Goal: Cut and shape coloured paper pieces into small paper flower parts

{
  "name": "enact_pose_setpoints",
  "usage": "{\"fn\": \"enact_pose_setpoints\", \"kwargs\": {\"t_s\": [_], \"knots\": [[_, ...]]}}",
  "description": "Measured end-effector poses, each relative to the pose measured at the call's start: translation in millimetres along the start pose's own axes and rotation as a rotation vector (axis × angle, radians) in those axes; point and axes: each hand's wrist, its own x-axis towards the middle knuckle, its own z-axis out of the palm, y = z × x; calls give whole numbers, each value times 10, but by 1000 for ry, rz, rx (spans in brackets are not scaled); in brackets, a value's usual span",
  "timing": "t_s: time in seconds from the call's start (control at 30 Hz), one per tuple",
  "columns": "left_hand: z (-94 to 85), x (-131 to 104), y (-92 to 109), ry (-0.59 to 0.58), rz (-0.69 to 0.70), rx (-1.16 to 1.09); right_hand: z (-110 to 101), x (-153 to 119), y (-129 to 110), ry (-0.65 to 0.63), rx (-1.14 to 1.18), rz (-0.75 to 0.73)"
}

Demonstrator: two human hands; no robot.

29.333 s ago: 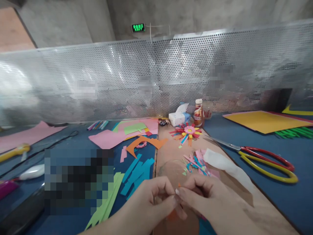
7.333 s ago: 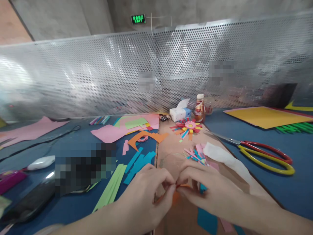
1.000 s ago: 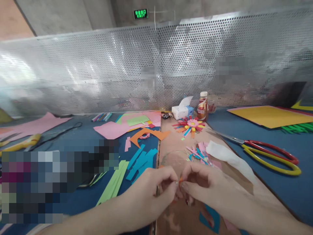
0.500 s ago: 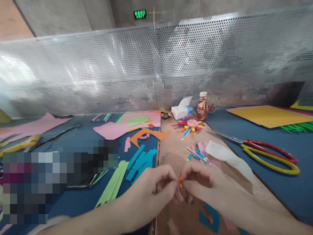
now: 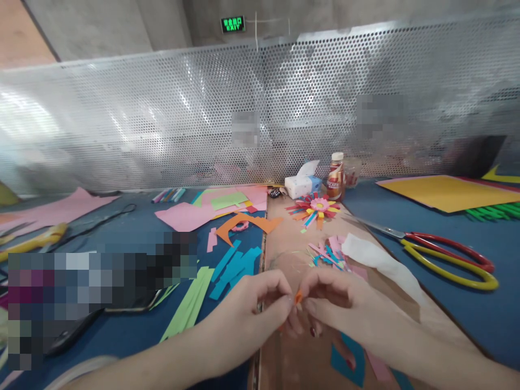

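both hands pinch a tiny orange paper scrap [image 5: 298,297] over the brown cardboard surface [image 5: 292,254]: left hand [image 5: 260,309] and right hand [image 5: 333,306] closed on it, fingertip to fingertip. it's so small it could tear or slip into the pink and blue paper offcuts [image 5: 329,254] nearby.

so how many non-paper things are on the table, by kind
scissors: 1
tissue box: 1
bottle: 1
cluster of pens: 1, too blurred to count singly
yellow-handled tool: 1
total: 5 that can be made out
Both hands, left hand and right hand, pinch a small orange paper piece.
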Motion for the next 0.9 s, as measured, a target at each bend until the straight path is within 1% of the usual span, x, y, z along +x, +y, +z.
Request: {"fn": "enact_pose_setpoints", "kwargs": {"t_s": [0.17,0.3,0.4,0.6,0.77,0.9], "knots": [[-16,4,0,22,18,112,-7,-16,30,10,-38,2],[-15,4,5,40,23,226,-10,-21,81,33,-70,41],[-8,-3,-8,62,28,290,-9,-12,96,22,-83,63],[-4,-15,-42,70,59,358,10,7,57,10,-44,43],[-1,-32,-40,83,83,547,13,8,46,19,-30,25],[0,-30,-37,70,104,609,11,4,75,23,-16,18]]}}
